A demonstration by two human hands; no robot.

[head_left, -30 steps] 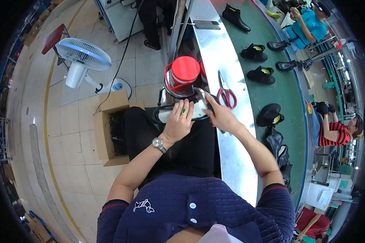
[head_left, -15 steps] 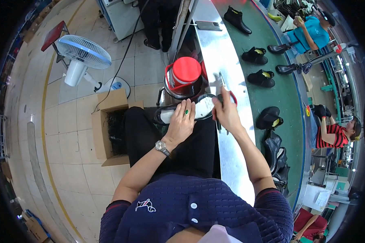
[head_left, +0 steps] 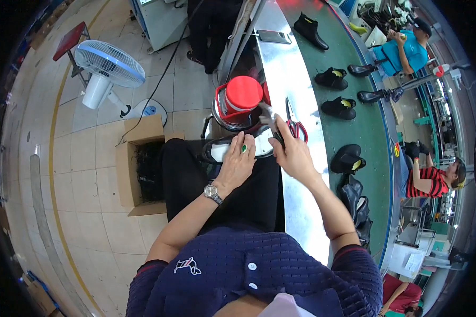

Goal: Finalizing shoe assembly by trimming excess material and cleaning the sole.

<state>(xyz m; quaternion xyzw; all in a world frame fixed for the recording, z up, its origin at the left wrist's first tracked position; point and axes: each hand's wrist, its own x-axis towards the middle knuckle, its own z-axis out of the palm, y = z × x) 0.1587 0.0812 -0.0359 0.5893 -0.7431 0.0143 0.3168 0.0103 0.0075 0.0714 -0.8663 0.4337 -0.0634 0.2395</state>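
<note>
A black shoe [head_left: 217, 151] lies sole up across my lap, its pale underside facing me. My left hand [head_left: 239, 161], with a green-stone ring, is laid over the middle of it, fingers together, gripping it. Above the shoe's right end, my right hand [head_left: 295, 157] is closed round the dark handle of a metal-headed hand tool [head_left: 268, 117]. That head is blurred, so its exact kind is unclear. Red-handled scissors [head_left: 297, 130] lie on the metal bench just beyond my right hand.
A red-lidded jug [head_left: 243, 93] stands just beyond the shoe. Right of the metal bench [head_left: 307, 211], a green conveyor [head_left: 375, 158] carries several black shoes. An open cardboard box [head_left: 126, 174] and a fan [head_left: 110, 63] are at left. Co-workers sit across the conveyor.
My right hand has moved slightly left, bringing the tool's head into sight above the shoe and uncovering the scissors' handles. My left hand stays on the shoe.
</note>
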